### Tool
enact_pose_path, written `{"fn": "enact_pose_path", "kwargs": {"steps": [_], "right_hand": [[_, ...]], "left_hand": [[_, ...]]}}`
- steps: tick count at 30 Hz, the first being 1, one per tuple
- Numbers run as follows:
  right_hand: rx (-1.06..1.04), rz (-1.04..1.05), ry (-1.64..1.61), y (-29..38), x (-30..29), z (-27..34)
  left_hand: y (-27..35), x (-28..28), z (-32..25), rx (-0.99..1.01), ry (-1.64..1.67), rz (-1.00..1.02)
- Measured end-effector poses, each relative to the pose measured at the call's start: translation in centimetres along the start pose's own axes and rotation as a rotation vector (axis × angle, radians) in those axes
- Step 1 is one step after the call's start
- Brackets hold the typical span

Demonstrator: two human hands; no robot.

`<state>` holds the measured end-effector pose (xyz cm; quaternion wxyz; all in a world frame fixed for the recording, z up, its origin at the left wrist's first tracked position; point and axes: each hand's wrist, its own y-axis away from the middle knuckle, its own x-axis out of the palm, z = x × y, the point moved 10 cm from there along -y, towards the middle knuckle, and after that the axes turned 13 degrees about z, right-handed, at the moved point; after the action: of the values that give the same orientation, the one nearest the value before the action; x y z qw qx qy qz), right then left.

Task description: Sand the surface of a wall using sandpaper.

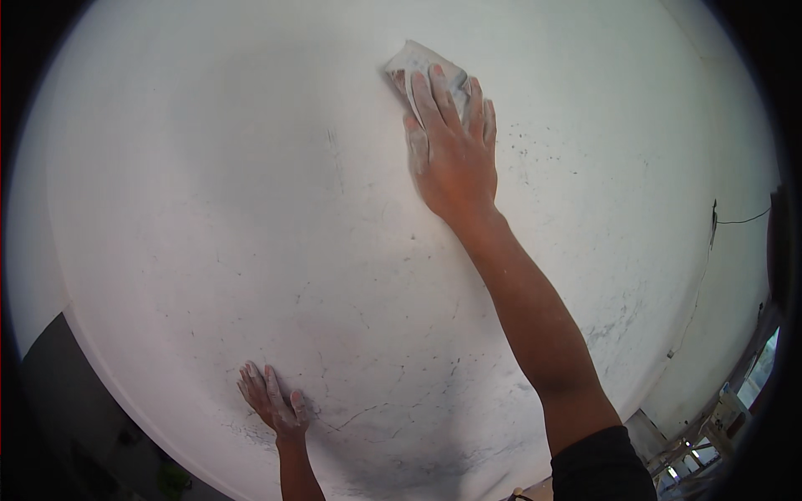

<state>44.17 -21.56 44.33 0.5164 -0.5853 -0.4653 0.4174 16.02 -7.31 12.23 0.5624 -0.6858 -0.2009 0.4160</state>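
Note:
High on a white plastered wall (269, 206), my right hand (455, 150) presses a folded sheet of sandpaper (423, 59) flat against the surface. Its fingers are spread over the sheet and coated with pale dust. A reddish-brown patch shows at the sheet's left edge. Lower down on the left, my left hand (272, 401) rests on the wall with its fingers apart and nothing in it. Dust covers those fingers too. Fine cracks and dark specks mark the wall between and below the hands.
A thin dark wire (742, 220) sticks out from the adjoining wall at the right, above a long crack. Cluttered metal framework (695, 448) stands at the lower right near a window (759, 369). Beyond the wall's lower left edge is a dark floor area with a green object (172, 481).

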Motion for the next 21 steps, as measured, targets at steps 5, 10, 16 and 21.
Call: {"fn": "enact_pose_path", "kwargs": {"steps": [5,10,16,21], "right_hand": [[0.007,0.194,-0.101,7.7,0.8,2.2],[-0.059,0.159,-0.041,3.0,0.7,1.1],[-0.018,0.107,-0.017,2.2,0.8,1.3],[-0.138,0.239,-0.127,7.7,1.1,2.7]], "left_hand": [[1.1,-0.6,1.2,-0.049,-0.028,0.008],[0.9,-0.6,1.0,-0.021,0.000,0.001],[1.1,0.0,1.2,-0.038,0.021,0.012],[1.7,-0.3,1.2,-0.055,-0.021,0.066]]}}
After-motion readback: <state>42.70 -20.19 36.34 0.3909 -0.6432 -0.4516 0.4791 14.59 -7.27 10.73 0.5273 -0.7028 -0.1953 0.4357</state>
